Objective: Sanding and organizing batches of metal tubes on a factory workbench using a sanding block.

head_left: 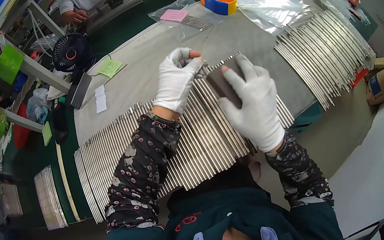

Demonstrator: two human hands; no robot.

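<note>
A long row of thin silver metal rods (pixel 120 147) lies side by side on a grey mat (pixel 151 60) in front of me. My left hand (pixel 176 79), in a white glove, is curled with its fingertips on the far ends of the rods. My right hand (pixel 252 102), also gloved, presses a dark grey pad (pixel 221 82) flat onto the rods. A second batch of the same rods (pixel 326 54) lies fanned out to the right on the mat.
An orange and blue tape dispenser (pixel 219 2), clear plastic bags (pixel 268 0) and a pink note (pixel 174 15) lie at the back. A black desk fan (pixel 70 52) and green notes (pixel 110 67) stand at the left. Another person's hands (pixel 78 16) work across the table. More rods (pixel 49 197) sit far left.
</note>
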